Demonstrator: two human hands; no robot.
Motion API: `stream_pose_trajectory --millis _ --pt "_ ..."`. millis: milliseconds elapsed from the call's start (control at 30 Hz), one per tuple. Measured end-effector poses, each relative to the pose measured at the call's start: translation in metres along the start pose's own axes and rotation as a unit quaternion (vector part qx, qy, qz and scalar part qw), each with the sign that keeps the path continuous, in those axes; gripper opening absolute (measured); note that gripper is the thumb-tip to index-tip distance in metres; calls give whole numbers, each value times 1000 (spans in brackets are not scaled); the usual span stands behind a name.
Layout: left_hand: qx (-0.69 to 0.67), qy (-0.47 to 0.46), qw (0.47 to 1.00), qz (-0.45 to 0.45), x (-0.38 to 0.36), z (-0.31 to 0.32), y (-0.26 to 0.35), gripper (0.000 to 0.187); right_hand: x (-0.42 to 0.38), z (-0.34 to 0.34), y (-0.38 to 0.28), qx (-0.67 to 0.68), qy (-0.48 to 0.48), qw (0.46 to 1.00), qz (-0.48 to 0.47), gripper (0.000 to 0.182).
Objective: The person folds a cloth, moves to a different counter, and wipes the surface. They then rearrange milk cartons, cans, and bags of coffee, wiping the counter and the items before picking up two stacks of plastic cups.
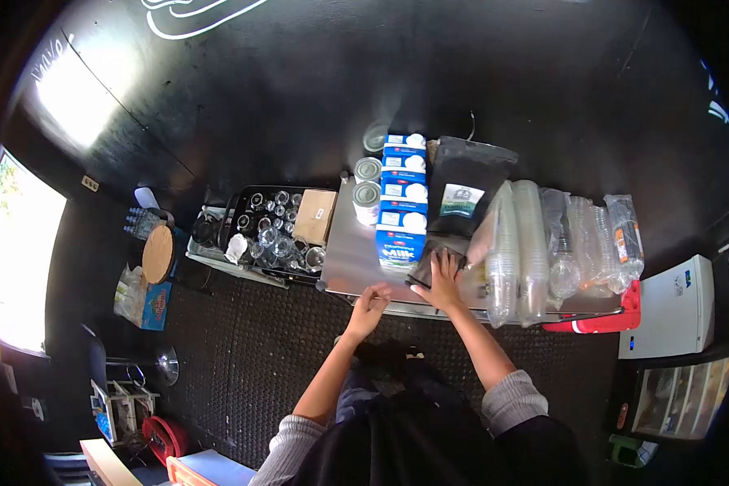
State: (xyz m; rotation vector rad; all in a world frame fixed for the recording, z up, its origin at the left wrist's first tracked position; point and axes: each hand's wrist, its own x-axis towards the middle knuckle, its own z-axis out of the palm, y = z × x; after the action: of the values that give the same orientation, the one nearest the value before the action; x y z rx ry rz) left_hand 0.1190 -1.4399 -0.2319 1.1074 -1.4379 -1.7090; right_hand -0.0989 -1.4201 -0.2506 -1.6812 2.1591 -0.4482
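My right hand [441, 285] lies with spread fingers on a dark, crumpled bag [437, 249] near the front of the steel table [344, 271]. At the table's front edge, my left hand [369, 311] is held with its fingers loosely bent and apart, and nothing shows in it. Just beyond both hands stands a row of several blue and white milk cartons [401, 243]. Left of them are tins [367, 194] with silver lids. A large black pouch [466, 174] with a label leans behind the crumpled bag.
Sleeves of clear plastic cups [502, 267] line the table's right part, ending with a bagged stack [624, 239]. To the left, a black tray [243, 212] holds glass jars and a cardboard box [315, 216]. A white cabinet [672, 312] and a red object [595, 322] stand at right.
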Motion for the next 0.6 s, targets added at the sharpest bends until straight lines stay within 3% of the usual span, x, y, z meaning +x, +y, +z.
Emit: stream_pose_trajectory --millis 33,167,200,267,300,367,400,433,500,533,567,600 --pt "-44 5 999 -31 3 -11 2 35 5 4 -6 -60 -22 998 16 97" --pt "-18 -7 1000 -17 38 -64 17 35 8 45 12 -76 94 993 -9 65" --pt "8 -3 1000 16 54 -76 15 36 2 51 15 -77 95 992 0 65" --pt "29 -11 998 56 92 -90 24 36 2 56 17 13 181 983 -25 44" --pt "65 28 993 94 112 -92 30 41 6 53 13 6 187 982 -18 44" --pt "96 56 985 128 144 -90 34 46 -1 38 0 211 162 947 179 37" --pt "195 100 955 199 161 -86 35 54 -4 23 -7 290 163 923 195 42" --pt "288 142 908 269 178 -80 33 63 -6 25 -8 287 174 920 204 42" --pt "227 134 928 263 203 -68 23 69 -18 34 -15 494 348 761 236 49" --pt "171 140 942 252 209 -62 21 75 -29 29 -28 564 352 703 254 55" --pt "169 128 944 253 213 -59 20 75 -38 24 -39 561 361 698 259 55" --pt "170 129 954 212 216 -57 23 77 -47 25 -45 618 356 651 260 55"
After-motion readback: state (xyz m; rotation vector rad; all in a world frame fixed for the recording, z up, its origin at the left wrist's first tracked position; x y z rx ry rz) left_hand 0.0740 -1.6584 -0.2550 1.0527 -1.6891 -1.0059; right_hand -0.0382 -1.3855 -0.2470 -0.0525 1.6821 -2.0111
